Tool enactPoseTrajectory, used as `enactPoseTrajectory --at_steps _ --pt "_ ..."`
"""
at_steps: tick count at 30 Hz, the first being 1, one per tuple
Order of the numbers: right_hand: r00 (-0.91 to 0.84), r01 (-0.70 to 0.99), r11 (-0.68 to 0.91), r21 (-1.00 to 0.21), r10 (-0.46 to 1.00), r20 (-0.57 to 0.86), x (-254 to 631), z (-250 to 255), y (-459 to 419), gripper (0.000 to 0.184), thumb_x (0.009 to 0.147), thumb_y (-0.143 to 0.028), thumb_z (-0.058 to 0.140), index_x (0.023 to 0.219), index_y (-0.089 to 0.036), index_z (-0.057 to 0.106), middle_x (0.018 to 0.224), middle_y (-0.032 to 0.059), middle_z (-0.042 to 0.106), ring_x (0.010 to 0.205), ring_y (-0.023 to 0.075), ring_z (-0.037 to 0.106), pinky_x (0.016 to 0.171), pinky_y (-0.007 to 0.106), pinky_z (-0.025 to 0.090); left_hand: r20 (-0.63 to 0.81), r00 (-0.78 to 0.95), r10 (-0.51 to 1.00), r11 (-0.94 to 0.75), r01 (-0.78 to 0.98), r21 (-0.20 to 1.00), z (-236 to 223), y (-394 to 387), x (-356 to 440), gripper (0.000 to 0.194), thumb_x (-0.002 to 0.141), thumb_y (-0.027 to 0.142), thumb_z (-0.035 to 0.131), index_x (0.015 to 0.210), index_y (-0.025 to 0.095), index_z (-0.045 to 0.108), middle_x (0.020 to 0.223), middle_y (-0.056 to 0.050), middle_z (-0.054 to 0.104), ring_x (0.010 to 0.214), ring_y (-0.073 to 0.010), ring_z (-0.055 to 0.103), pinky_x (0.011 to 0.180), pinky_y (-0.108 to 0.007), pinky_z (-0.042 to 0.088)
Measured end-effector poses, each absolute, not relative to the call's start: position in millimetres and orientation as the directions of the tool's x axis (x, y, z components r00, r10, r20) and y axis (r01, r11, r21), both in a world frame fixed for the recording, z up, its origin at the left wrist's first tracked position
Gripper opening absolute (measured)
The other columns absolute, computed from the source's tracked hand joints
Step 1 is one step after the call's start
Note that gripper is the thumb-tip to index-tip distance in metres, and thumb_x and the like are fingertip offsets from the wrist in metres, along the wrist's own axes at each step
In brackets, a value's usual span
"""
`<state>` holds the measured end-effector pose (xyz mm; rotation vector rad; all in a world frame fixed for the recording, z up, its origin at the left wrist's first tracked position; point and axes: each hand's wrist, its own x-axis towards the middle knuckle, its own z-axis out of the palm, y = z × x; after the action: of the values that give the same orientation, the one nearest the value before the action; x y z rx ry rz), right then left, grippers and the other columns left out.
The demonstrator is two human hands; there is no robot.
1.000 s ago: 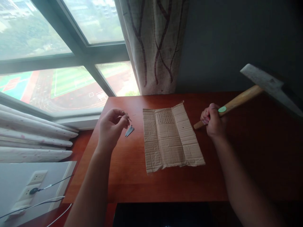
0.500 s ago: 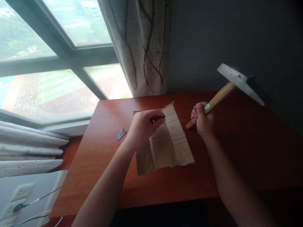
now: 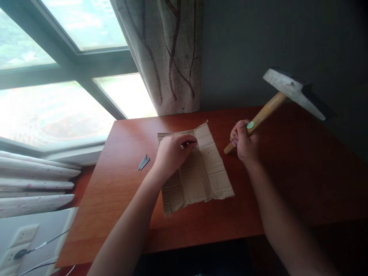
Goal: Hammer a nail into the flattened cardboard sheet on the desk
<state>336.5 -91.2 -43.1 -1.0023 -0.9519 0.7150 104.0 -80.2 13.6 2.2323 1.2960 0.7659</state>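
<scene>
In the head view my right hand (image 3: 244, 142) is closed around the wooden handle of a hammer (image 3: 287, 86). Its metal head is raised above the table, up and to the right of the fist. My left hand (image 3: 175, 151) is over a creased sheet of brown cardboard (image 3: 198, 176), thumb and fingertips pinched together near its upper part. What the pinch holds, if anything, is too small to make out. Left of that hand, a small bunch of nails (image 3: 144, 162) lies on the table. A small dark spot marks the cardboard's right part.
The reddish-brown wooden table (image 3: 115, 199) carries everything. Behind it hangs a patterned curtain (image 3: 184, 57) beside a dark wall, with a window (image 3: 37, 115) on the left. A wall socket with a plug (image 3: 20, 253) and cables is at lower left.
My left hand has lowered slightly toward the cardboard, its fingertips still pinched. The hammer stays raised in my right hand. The whole view has shifted a little.
</scene>
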Motion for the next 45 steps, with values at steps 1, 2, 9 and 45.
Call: enactPoseTrajectory --at_steps 1,2,9,45 --pt "0.422 -0.078 0.387 -0.919 0.848 0.321 336 -43 -91 0.048 0.088 -0.061 0.068 0.070 -0.023 0.045 0.054 -0.0079 0.036 0.041 0.0059 0.034 0.037 0.020 0.027 0.240 0.407 0.881 -0.462 0.635 0.620 14 -80 104 0.010 0.087 0.017 0.071 0.089 0.021 0.079 0.085 -0.001 0.080 0.069 -0.0154 0.068 0.065 -0.027 0.047" --pt "0.420 -0.082 0.390 -0.917 0.848 0.323 336 -43 -91 0.048 0.088 -0.061 0.068 0.070 -0.023 0.046 0.054 -0.0079 0.036 0.041 0.0059 0.034 0.037 0.020 0.027 0.240 0.409 0.880 -0.463 0.633 0.620 13 -80 104 0.010 0.087 0.017 0.071 0.089 0.021 0.079 0.085 0.000 0.080 0.069 -0.0153 0.068 0.065 -0.027 0.047" --pt "0.436 -0.045 0.383 -0.922 0.838 0.327 336 -43 -91 0.051 0.087 -0.066 0.066 0.069 -0.023 0.044 0.053 -0.0080 0.036 0.041 0.0066 0.033 0.037 0.021 0.027 0.233 0.422 0.876 -0.471 0.649 0.597 12 -81 104 0.010 0.087 0.017 0.070 0.090 0.021 0.079 0.086 0.000 0.079 0.068 -0.0153 0.067 0.066 -0.028 0.047" --pt "0.425 -0.021 0.334 -0.942 0.856 0.294 333 -39 -93 0.050 0.088 -0.063 0.067 0.070 -0.024 0.041 0.054 -0.0083 0.035 0.041 0.0065 0.032 0.037 0.021 0.027 0.279 0.374 0.884 -0.463 0.629 0.624 -1 -87 105 0.007 0.088 0.023 0.069 0.088 0.023 0.076 0.082 0.000 0.079 0.070 -0.0151 0.071 0.067 -0.027 0.050"
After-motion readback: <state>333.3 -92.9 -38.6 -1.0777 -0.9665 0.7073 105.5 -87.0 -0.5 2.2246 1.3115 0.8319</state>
